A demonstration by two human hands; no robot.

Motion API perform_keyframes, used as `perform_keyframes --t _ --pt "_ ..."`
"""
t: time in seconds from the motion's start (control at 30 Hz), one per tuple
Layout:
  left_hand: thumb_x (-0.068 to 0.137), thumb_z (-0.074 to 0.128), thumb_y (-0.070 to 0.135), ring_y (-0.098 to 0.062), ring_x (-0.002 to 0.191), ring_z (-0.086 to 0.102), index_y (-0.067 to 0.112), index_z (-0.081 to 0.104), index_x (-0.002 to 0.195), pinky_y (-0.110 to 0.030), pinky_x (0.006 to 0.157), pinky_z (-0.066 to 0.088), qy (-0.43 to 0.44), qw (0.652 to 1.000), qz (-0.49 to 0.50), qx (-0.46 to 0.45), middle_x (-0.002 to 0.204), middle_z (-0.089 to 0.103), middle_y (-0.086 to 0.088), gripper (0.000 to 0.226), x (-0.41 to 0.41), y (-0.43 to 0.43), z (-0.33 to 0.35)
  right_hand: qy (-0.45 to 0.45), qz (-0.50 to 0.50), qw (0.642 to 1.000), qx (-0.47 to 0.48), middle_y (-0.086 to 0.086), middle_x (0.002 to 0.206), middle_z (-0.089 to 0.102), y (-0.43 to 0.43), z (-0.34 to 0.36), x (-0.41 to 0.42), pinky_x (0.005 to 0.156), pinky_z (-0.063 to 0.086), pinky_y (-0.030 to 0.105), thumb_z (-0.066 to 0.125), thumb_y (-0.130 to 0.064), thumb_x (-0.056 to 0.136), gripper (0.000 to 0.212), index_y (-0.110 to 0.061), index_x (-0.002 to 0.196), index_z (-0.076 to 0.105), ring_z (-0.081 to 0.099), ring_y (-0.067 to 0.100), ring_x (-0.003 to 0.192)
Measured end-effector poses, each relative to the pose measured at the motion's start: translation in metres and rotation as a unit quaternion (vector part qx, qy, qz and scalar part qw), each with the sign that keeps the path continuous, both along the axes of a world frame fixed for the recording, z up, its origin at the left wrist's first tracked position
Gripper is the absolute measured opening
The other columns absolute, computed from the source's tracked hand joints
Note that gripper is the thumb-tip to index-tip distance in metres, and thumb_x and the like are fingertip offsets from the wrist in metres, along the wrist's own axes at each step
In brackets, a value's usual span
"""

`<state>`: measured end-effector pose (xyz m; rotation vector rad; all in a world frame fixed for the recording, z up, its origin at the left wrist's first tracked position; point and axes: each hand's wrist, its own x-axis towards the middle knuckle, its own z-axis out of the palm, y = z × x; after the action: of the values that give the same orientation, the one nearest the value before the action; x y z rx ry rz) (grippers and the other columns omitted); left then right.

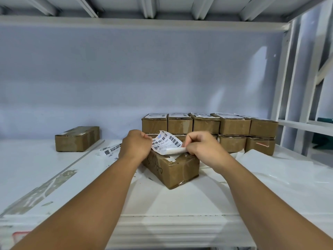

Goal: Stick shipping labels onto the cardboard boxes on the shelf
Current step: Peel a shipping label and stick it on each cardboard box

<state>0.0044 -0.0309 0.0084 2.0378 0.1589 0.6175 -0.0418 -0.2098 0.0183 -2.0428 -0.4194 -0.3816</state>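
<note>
A brown cardboard box (pixel 173 169) lies at an angle on the white shelf (pixel 162 201), just in front of me. Above its top I hold a white shipping label (pixel 166 142) with barcodes. My left hand (pixel 136 147) pinches the label's left edge. My right hand (pixel 201 147) pinches its lower right corner, where a white backing strip curls away. The label's lower part hangs over the box's far end.
Two tiers of labelled cardboard boxes (pixel 209 127) stand at the back right. A single box (pixel 77 138) sits at the back left. More labels (pixel 110 149) lie left of my hands, white backing sheets (pixel 281 170) on the right. Shelf uprights (pixel 288 83) rise at right.
</note>
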Motion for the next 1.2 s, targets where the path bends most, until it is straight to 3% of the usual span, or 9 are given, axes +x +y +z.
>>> perform_keyframes --t 0.13,0.3,0.43,0.53,0.77,1.0,1.2 --pt "0.087 0.059 0.02 -0.024 0.097 0.059 0.024 0.062 0.067 -0.034 0.087 0.049 -0.004 1.0 -0.007 0.005 0.092 0.066 0.0 0.021 -0.0003 -0.0012 -0.0013 0.0 -0.005 1.0 -0.01 0.013 0.078 0.067 -0.0007 -0.0021 0.0017 0.061 0.033 0.025 0.054 0.004 0.076 0.045 -0.018 0.038 0.045 0.053 0.007 0.064" --pt "0.086 0.047 0.014 -0.028 0.098 0.057 0.017 0.067 0.09 -0.035 0.088 0.049 0.007 1.0 0.003 -0.003 0.101 0.066 -0.005 0.021 0.0023 -0.0025 -0.0011 -0.009 -0.015 1.0 -0.002 0.012 0.078 0.069 0.0002 -0.0016 0.0015 0.062 0.035 0.025 0.053 0.004 0.077 0.041 -0.017 0.043 0.044 0.054 0.001 0.062" --pt "0.085 0.044 0.009 -0.031 0.089 0.057 0.005 0.066 0.094 -0.037 0.08 0.049 0.017 0.999 0.0 -0.049 0.096 0.066 -0.014 0.024 0.0063 -0.0015 -0.0004 -0.011 -0.022 1.0 0.013 0.012 0.077 0.069 -0.0001 -0.0009 0.0015 0.061 0.034 0.025 0.052 0.004 0.077 0.039 -0.016 0.045 0.043 0.055 0.002 0.063" --pt "0.086 0.048 0.012 -0.031 0.089 0.059 0.009 0.066 0.092 -0.039 0.082 0.05 0.023 0.998 0.002 -0.065 0.094 0.066 -0.012 0.019 0.0079 -0.0008 0.0004 0.002 -0.004 1.0 0.027 0.002 0.07 0.065 -0.0009 -0.0002 0.0002 0.061 0.035 0.023 0.049 0.006 0.077 0.038 -0.014 0.046 0.042 0.054 -0.008 0.055" --pt "0.085 0.048 0.014 -0.031 0.097 0.057 0.013 0.066 0.092 -0.037 0.088 0.05 0.022 0.999 -0.005 -0.039 0.098 0.065 -0.008 0.019 0.006 -0.0013 0.0 0.012 0.027 0.999 0.024 -0.004 0.064 0.063 -0.0022 0.0006 -0.0009 0.053 0.032 0.017 0.045 0.012 0.075 0.048 -0.018 0.038 0.041 0.05 -0.005 0.051" --pt "0.086 0.049 0.015 -0.028 0.095 0.058 0.013 0.067 0.092 -0.031 0.08 0.045 0.012 1.0 -0.004 -0.015 0.097 0.066 -0.006 0.018 0.0017 -0.0016 0.0 0.013 0.037 0.999 0.007 -0.002 0.068 0.064 -0.0026 0.0014 -0.0018 0.049 0.033 0.011 0.044 0.012 0.076 0.041 -0.013 0.043 0.042 0.051 -0.007 0.053" --pt "0.083 0.051 0.013 -0.024 0.096 0.058 0.02 0.067 0.089 -0.027 0.078 0.044 0.019 0.999 -0.002 0.033 0.098 0.067 -0.002 0.019 0.0009 -0.0024 -0.0004 0.018 0.045 0.999 -0.002 -0.003 0.069 0.065 -0.0024 -0.0004 -0.0001 0.051 0.033 0.015 0.045 0.011 0.078 0.041 -0.013 0.044 0.042 0.053 -0.002 0.059"
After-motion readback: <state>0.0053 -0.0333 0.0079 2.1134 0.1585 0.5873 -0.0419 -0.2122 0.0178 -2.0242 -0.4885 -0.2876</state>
